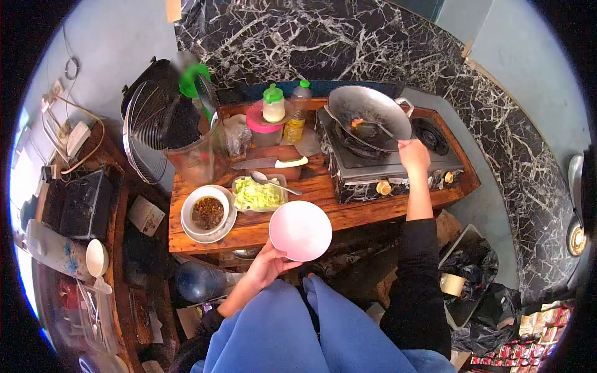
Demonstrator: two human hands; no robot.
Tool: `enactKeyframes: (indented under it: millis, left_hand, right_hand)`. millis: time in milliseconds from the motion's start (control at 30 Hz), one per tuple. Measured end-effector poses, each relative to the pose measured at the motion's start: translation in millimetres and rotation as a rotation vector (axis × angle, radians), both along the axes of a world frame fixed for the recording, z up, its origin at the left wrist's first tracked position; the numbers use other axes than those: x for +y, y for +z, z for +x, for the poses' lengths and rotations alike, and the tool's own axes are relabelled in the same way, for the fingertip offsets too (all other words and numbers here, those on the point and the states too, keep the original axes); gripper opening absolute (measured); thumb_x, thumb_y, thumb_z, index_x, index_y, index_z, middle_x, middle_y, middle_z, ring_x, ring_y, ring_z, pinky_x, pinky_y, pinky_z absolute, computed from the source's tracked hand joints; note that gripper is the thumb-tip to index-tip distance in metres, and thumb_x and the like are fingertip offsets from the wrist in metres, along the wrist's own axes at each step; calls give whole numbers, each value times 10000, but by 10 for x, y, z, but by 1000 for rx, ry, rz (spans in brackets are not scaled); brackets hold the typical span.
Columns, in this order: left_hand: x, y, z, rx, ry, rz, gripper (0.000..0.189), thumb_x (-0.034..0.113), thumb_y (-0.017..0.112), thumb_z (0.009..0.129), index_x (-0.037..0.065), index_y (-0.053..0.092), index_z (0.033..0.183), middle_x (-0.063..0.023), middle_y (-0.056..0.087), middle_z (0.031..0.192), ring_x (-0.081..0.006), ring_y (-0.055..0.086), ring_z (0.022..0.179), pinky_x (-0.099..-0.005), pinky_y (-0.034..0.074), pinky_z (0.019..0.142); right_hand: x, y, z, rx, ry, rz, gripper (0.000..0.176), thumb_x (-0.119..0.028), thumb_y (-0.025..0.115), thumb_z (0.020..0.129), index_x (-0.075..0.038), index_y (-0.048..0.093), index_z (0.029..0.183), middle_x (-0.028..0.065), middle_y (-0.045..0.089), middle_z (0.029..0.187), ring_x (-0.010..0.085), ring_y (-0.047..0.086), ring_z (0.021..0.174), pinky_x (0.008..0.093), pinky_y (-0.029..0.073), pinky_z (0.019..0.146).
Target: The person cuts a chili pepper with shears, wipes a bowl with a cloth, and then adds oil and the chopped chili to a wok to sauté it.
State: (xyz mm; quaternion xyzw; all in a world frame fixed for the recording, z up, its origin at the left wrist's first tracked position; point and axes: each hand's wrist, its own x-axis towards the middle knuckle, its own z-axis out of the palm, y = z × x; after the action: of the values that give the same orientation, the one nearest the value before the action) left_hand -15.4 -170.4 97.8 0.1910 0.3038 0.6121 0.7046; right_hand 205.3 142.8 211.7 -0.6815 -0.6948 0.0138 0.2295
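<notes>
My left hand grips a pink bowl by its lower edge, over the front of the wooden table. The bowl's inside shows plain pink. My right hand is closed at the near right rim of a wok, around the handle of a spatula. The spatula's dark blade rests inside the wok, beside a small orange piece of food. The wok sits on the left burner of a gas stove.
Left of the stove, the wooden table holds a tub of chopped greens with a spoon, a bowl of dark sauce, a knife and an oil bottle. A wire strainer stands far left.
</notes>
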Motion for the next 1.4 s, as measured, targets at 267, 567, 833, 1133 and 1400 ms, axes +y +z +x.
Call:
enactKeyframes:
  millis: [267, 567, 833, 1133, 1400]
  left_hand:
    - [-29, -44, -6, -23, 0, 6, 727, 110, 538, 690, 159, 160, 1309, -94, 356, 1246, -250, 435, 1096, -412, 419, 873]
    - [-26, -33, 15, -48, 28, 0, 719, 102, 537, 695, 150, 162, 1307, -95, 377, 1229, -252, 466, 1063, -394, 442, 851]
    - [-65, -87, 28, -47, 27, -8, 705, 108, 534, 711, 149, 161, 1308, -93, 377, 1227, -242, 461, 1069, -387, 446, 848]
    - [-79, -123, 79, -68, -17, -14, 689, 79, 504, 713, 153, 169, 1310, -92, 367, 1244, -247, 454, 1075, -394, 426, 866]
    - [-87, -104, 43, -43, 4, -24, 683, 77, 506, 698, 137, 189, 1300, -102, 378, 1241, -257, 460, 1077, -387, 438, 858]
  right_hand:
    - [43, -93, -46, -14, 68, 49, 185, -301, 528, 764, -212, 658, 860, 120, 611, 849, 311, 579, 799, 387, 460, 682]
    - [-296, 236, 74, -81, 6, -4, 175, -282, 535, 748, -176, 658, 815, 121, 612, 835, 300, 581, 804, 378, 462, 676]
    - [-354, 230, 180, -18, 15, 39, 167, -271, 548, 751, -158, 658, 806, 109, 616, 834, 290, 582, 811, 371, 459, 682]
    - [-12, -5, -17, 108, 57, 56, 191, -278, 533, 766, -224, 649, 908, 99, 615, 855, 280, 584, 811, 360, 458, 688]
    - [-108, -31, 41, 5, 87, 38, 177, -281, 541, 754, -227, 655, 879, 92, 611, 860, 291, 580, 806, 375, 459, 680]
